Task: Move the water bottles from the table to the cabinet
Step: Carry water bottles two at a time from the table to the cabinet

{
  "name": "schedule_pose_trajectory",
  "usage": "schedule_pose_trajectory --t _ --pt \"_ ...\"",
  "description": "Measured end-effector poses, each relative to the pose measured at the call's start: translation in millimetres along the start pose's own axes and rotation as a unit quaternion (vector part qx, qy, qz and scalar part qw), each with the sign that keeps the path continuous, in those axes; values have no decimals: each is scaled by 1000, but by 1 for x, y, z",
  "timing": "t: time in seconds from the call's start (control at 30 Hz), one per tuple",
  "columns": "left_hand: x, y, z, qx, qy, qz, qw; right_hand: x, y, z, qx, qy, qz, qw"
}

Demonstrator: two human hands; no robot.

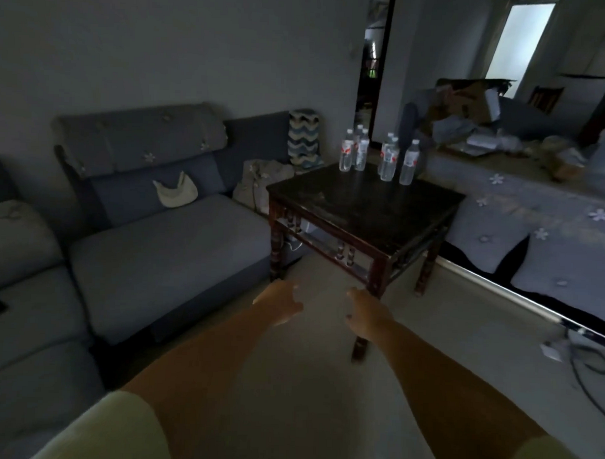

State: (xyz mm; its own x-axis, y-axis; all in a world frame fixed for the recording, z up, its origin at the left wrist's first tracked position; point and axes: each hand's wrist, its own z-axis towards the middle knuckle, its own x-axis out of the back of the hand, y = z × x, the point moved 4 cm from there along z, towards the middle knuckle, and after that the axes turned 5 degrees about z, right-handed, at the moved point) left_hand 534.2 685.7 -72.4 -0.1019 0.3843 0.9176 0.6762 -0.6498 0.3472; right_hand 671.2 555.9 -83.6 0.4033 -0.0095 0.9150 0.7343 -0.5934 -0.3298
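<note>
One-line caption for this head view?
Both empty hands, left hand and right hand, reach toward water bottles on the dark wooden table.

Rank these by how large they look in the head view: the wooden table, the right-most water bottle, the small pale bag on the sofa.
1. Wooden table, clearly largest.
2 and 3. Pale bag and right-most water bottle: too alike to rank; the bag is wider, the bottle taller.

Home living room: grey sofa (163, 245), wooden table (367, 211).
</note>
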Motion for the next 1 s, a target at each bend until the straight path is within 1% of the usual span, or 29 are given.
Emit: schedule_pose_trajectory --t 0.1,0.17,0.27,0.37,0.47,0.6,0.73,0.83,1.0 --pt "30 -23 52 -18 -10 6 1000 7 -20 54 -33 -15 12 999" --pt "52 -46 84 -25 -15 0 1000 9 -40 88 -37 -20 25 999" --pt "79 -82 127 -19 -19 -10 1000 13 -70 127 -36 -9 38 999" --pt "95 -99 167 -11 5 -20 1000 22 -79 167 -57 -10 38 998" --pt "102 -101 200 -31 4 -22 999 36 -77 206 -82 7 51 995" --pt "106 -101 249 -51 -8 -3 999 45 -73 252 -87 -4 54 995" --pt "118 -94 318 -57 0 1 998 61 -63 321 -77 -1 53 996" --pt "121 -88 377 -44 -3 -9 999 75 -49 376 -75 -12 66 995" --pt "138 -57 478 -41 -8 -19 999 123 -9 469 -75 -16 77 994"
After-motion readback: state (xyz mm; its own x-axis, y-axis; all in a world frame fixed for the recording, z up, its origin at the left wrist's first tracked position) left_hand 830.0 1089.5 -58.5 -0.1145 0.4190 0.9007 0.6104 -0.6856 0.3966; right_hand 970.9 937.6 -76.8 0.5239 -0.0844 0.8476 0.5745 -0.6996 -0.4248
